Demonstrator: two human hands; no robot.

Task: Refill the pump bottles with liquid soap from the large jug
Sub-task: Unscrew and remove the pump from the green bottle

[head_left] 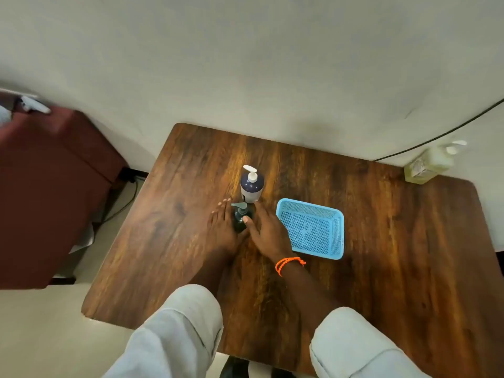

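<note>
A small dark pump bottle (240, 221) stands upright in the middle of the wooden table (381, 241). My left hand (221, 227) lies along its left side with straight fingers. My right hand (268, 231), with an orange cord at the wrist, lies along its right side, thumb touching the bottle. Just behind stands a taller pump bottle (251, 186) with a dark blue top, white lower body and white pump. The large jug (429, 162) of pale yellow liquid soap, with a white pump, sits at the table's far right corner against the wall.
A blue plastic mesh basket (336, 230) sits right of my right hand. A black cable (436, 137) runs along the wall above the jug. A maroon cabinet (49, 173) stands left of the table. The wall borders the table's far edge.
</note>
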